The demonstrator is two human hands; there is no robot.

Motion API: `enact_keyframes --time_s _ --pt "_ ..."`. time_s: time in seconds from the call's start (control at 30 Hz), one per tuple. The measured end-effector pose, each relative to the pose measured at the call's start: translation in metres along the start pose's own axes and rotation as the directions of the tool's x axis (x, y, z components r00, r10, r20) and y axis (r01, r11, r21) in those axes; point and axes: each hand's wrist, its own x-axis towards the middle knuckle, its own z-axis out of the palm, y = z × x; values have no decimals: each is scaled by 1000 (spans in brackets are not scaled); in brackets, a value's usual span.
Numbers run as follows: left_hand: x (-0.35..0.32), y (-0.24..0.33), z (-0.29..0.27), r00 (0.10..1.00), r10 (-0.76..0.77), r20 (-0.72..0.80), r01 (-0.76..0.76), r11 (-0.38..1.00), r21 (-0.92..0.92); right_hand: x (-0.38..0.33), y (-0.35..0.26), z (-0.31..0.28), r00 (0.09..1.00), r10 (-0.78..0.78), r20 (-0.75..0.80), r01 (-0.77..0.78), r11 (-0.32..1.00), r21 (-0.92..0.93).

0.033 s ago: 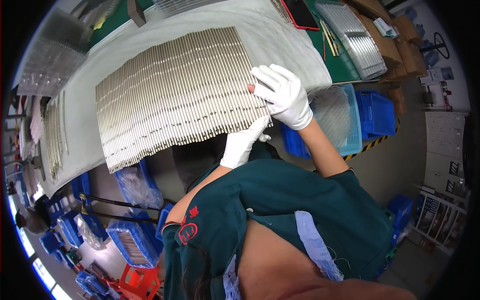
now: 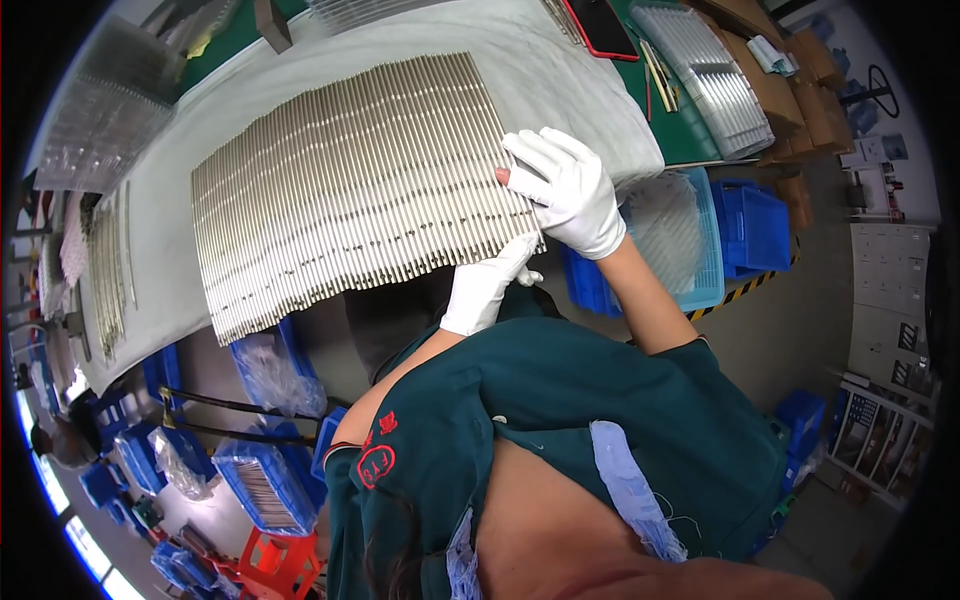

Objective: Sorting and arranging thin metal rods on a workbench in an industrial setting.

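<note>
A wide row of thin silvery metal rods (image 2: 350,180) lies side by side on a white cloth (image 2: 560,70) over the table, their near ends jutting past its front edge. My left hand (image 2: 478,292), in a white glove, is at the near right corner of the row. Its thumb presses on the rod ends, with the fingers curled and partly hidden below. Along the right edge of the row rests my right hand (image 2: 578,195), also gloved, its fingers stretched out and the bare thumb tip touching the rods.
A red-edged phone (image 2: 603,28) and clear plastic trays (image 2: 705,80) lie at the back right. Blue crates (image 2: 750,228) stand on the floor to the right. More rods (image 2: 105,270) and stacked clear trays (image 2: 105,120) are at the left. A red stool (image 2: 280,565) stands at the lower left.
</note>
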Motion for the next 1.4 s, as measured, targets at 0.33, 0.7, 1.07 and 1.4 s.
enact_keyframes --time_s 0.33,0.7,1.07,1.4 --pt "-3 3 1 999 46 -6 -46 997 58 1 -1 0 1000 3 9 -3 1000 15" --pt "-4 2 -1 999 -20 -27 21 998 65 1 -1 0 1000 -11 30 11 1000 -8" --pt "-4 5 0 1000 14 -18 -13 999 51 1 0 0 999 -13 41 14 1000 -16" --pt "-5 3 -5 996 -3 -90 2 1000 -6 6 -6 -5 987 -59 152 56 998 26"
